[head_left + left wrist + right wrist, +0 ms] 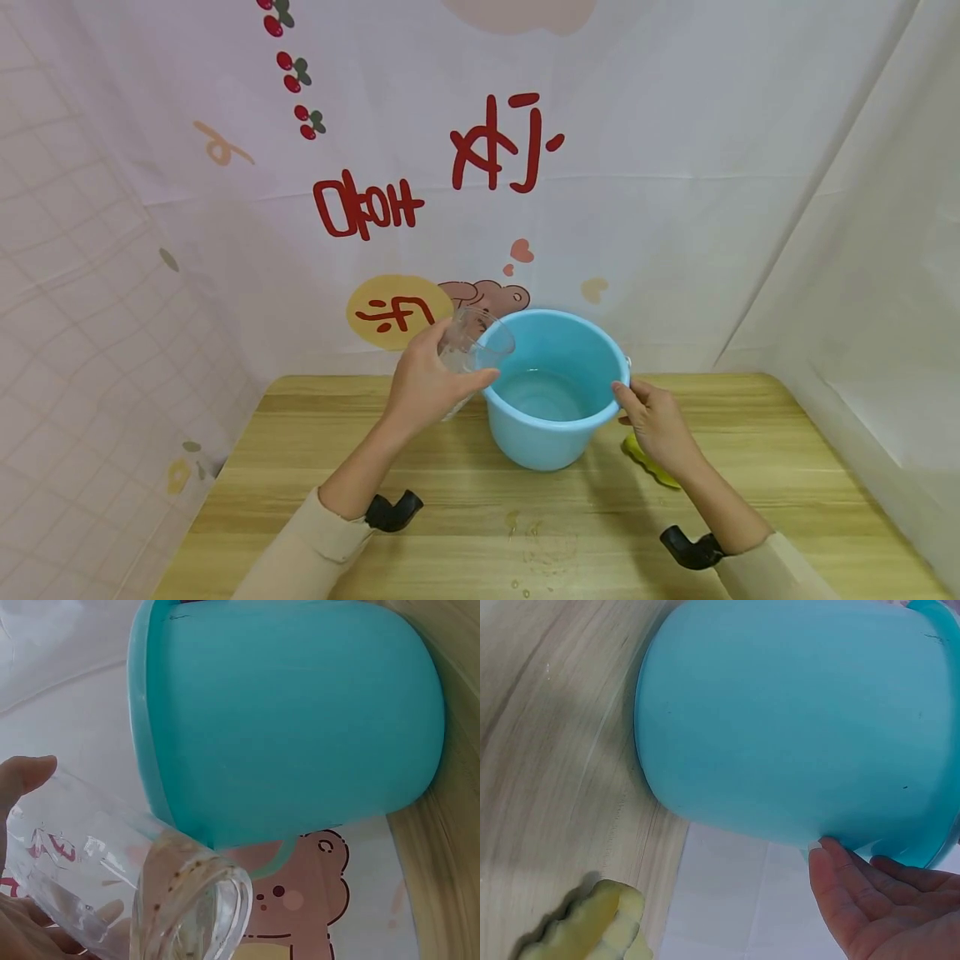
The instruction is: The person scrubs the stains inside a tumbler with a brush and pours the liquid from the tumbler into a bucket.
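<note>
Head view: my left hand (429, 377) curled round the cup (468, 343), tilted at the bucket's (540, 443) left rim; right hand (663, 423) pinched its right rim; bucket sat on the table (465, 542); likely a pouring step; next move seemingly called for more tip, steady bucket.

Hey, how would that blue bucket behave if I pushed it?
The blue bucket probably keeps its shape: the wall looks like moulded plastic. It seems to hold some water, which may slosh. Wider at the rim than base, it might tip.
</note>
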Demonstrator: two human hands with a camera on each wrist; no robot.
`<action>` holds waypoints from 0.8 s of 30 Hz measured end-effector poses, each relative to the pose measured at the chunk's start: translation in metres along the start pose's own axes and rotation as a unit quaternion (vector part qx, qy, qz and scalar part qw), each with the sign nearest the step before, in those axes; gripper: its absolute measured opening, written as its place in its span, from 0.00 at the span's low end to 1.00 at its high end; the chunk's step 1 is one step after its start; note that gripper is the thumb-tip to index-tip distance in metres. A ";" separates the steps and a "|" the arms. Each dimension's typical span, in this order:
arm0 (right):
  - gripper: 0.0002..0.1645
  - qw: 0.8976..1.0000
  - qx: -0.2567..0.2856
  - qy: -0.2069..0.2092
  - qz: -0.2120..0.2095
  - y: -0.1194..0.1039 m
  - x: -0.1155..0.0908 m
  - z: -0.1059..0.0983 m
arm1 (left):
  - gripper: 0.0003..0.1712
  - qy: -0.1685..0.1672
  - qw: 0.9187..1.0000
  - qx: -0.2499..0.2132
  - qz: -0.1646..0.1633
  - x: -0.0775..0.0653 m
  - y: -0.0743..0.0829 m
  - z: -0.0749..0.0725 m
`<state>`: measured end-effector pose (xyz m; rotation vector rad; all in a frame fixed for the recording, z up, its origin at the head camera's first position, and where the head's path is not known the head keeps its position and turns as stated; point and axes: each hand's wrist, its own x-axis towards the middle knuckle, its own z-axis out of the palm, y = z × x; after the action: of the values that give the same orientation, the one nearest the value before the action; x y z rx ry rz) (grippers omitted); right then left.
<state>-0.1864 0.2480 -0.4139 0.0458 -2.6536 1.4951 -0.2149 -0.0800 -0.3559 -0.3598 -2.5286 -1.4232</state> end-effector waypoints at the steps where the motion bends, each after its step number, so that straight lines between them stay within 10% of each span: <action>1: 0.31 1.000 0.000 0.001 -0.001 0.000 0.000 0.000 | 0.54 0.000 1.000 0.007 -0.003 0.000 0.001 0.000; 24: 0.34 1.000 -0.005 -0.006 -0.009 0.002 -0.001 0.000 | 0.47 -0.009 0.989 0.140 0.040 0.004 0.027 0.010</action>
<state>-0.1859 0.2491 -0.4158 0.0784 -2.6630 1.4812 -0.2106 -0.0574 -0.3379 -0.4183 -2.6475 -1.0204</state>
